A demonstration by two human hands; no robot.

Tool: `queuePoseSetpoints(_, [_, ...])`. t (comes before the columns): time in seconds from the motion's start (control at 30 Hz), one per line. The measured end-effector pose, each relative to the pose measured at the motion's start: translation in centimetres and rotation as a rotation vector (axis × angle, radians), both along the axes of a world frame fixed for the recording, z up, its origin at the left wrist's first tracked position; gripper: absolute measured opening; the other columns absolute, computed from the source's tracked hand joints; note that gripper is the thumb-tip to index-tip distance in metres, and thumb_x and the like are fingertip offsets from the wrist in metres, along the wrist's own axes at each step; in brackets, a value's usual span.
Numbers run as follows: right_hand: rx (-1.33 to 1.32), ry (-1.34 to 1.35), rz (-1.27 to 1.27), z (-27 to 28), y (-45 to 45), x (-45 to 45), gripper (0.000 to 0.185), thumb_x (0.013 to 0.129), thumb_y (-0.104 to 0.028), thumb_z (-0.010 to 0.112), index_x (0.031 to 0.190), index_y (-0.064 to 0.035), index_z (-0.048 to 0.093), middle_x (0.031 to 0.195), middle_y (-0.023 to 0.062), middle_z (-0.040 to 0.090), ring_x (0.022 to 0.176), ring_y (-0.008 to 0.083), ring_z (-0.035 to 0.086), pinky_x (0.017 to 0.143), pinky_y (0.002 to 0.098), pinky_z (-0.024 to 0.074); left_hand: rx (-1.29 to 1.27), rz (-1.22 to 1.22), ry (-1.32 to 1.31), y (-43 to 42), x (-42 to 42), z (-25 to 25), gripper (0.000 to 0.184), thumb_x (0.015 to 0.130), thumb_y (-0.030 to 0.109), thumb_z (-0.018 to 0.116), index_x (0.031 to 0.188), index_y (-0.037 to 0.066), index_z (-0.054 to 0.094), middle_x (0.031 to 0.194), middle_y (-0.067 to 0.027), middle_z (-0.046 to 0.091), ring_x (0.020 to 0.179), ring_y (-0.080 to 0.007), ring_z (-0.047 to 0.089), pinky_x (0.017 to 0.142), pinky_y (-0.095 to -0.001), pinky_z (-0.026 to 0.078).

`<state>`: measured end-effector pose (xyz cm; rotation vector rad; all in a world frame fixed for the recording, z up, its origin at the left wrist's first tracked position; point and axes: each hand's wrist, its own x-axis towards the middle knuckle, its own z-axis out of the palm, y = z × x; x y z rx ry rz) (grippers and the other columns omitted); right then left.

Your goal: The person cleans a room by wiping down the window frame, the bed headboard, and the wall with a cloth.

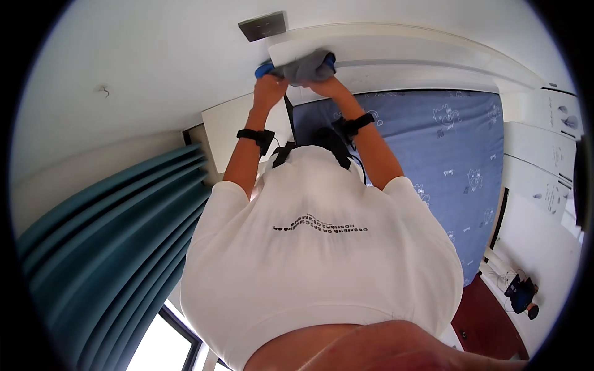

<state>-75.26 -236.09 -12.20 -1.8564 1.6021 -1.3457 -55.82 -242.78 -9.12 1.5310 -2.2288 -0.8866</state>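
A grey cloth-like item [306, 69] with bright blue parts at both ends is bunched up against the white headboard [402, 46]. My left hand [270, 89] closes on its left side, close to one blue part. On the other side, my right hand [323, 86] grips the lower edge of the grey fabric, its fingers partly hidden by it. Both arms stretch forward, and each wrist wears a black strap with a small device. What kind of item the cloth is cannot be made out.
A bed with a blue patterned sheet [445, 154] lies to the right. Left of it stands a white bedside cabinet [226, 133], near teal curtains [124, 247]. A dark wall plate [262, 26] sits above the headboard. White cabinet doors [538, 154] line the far right.
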Motion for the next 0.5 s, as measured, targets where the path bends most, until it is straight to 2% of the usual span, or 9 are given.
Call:
queuePoseSetpoints(0.07, [0.727,-0.306,0.173,7.4,-0.6,0.2,0.034,0.097,-0.031,0.061,0.112,-0.0019,0.068,0.104,0.0119,0.072,0.103,0.0224,0.068,0.095,0.0333,0.0495,-0.148,0.021,0.232,-1.1,0.2,1.8,0.042,0.084,0.044,0.072,0.082,0.002,0.076,0.077,-0.0198,0.071,0.074,-0.036,0.072,0.068,-0.0441,0.055])
queuePoseSetpoints(0.13, [0.675,-0.38,0.127,12.0,-0.7,1.6,0.04,0.099,-0.038,0.057,0.11,-0.0004,0.068,0.099,0.012,0.072,0.099,0.0209,0.069,0.09,0.0328,0.0519,-0.052,0.098,0.503,-1.3,0.5,6.0,0.043,0.084,0.043,0.075,0.077,0.001,0.076,0.068,-0.0155,0.07,0.069,-0.0278,0.072,0.068,-0.0385,0.055])
queuePoseSetpoints(0.17, [0.511,-0.449,0.03,12.8,-1.0,2.0,0.044,0.099,-0.041,0.057,0.111,-0.0004,0.068,0.102,0.011,0.073,0.097,0.0195,0.07,0.086,0.032,0.0524,0.083,0.135,0.514,-2.1,1.0,5.7,0.046,0.083,0.042,0.078,0.091,-0.003,0.072,0.081,-0.0149,0.073,0.077,-0.0229,0.072,0.073,-0.0329,0.056])
queuePoseSetpoints(0.2, [0.343,-0.512,-0.061,13.4,-1.3,2.5,0.048,0.098,-0.044,0.056,0.112,-0.0004,0.069,0.105,0.01,0.074,0.094,0.0182,0.07,0.082,0.0312,0.0529,0.072,0.138,0.522,-1.7,1.2,5.1,0.046,0.083,0.042,0.078,0.091,-0.003,0.072,0.081,-0.0149,0.073,0.077,-0.0229,0.072,0.073,-0.0329,0.056])
queuePoseSetpoints(0.27, [0.225,-0.476,-0.193,14.0,-2.6,3.1,0.043,0.098,-0.042,0.056,0.108,-0.003,0.071,0.098,0.0119,0.075,0.083,0.0212,0.072,0.072,0.0329,0.0543,-0.059,0.263,0.617,-1.8,0.7,3.4,0.059,0.082,0.043,0.08,0.109,-0.005,0.06,0.103,-0.018,0.073,0.09,-0.0255,0.072,0.08,-0.0337,0.056])
queuePoseSetpoints(0.3, [0.205,-0.28,-0.259,12.3,-2.9,2.7,0.037,0.098,-0.038,0.055,0.103,-0.005,0.071,0.082,0.0089,0.073,0.074,0.0232,0.071,0.07,0.0357,0.055,0.047,0.188,0.561,-1.8,1.1,2.7,0.074,0.08,0.046,0.081,0.122,-0.004,0.046,0.119,-0.0224,0.067,0.103,-0.031,0.07,0.086,-0.0374,0.055])
queuePoseSetpoints(0.33, [0.181,-0.084,-0.324,11.8,-3.1,2.7,0.032,0.098,-0.035,0.055,0.098,-0.007,0.071,0.066,0.0058,0.071,0.064,0.0252,0.07,0.068,0.0385,0.0556,0.039,0.187,0.568,-1.5,1.2,1.5,0.074,0.08,0.046,0.081,0.122,-0.004,0.046,0.119,-0.0224,0.067,0.103,-0.031,0.07,0.086,-0.0374,0.055])
queuePoseSetpoints(0.43, [-0.054,-0.064,-0.455,10.8,-2.8,4.1,0.029,0.098,-0.032,0.053,0.091,-0.0109,0.071,0.056,0.0021,0.066,0.061,0.0274,0.067,0.065,0.0413,0.0541,0.178,0.141,0.365,-0.4,0.8,0.5,0.085,0.081,0.054,0.075,0.134,-0.002,0.037,0.116,-0.0258,0.068,0.109,-0.0411,0.067,0.093,-0.0438,0.052])
queuePoseSetpoints(0.5, [-0.085,0.033,-0.44,9.5,-2.5,4.1,0.028,0.098,-0.031,0.052,0.093,-0.0111,0.071,0.058,0.0023,0.067,0.061,0.0275,0.067,0.065,0.0418,0.0539,0.168,0.104,0.311,-0.2,0.7,0.5,0.085,0.083,0.055,0.073,0.136,-0.001,0.036,0.116,-0.0261,0.068,0.109,-0.0415,0.067,0.092,-0.044,0.053])
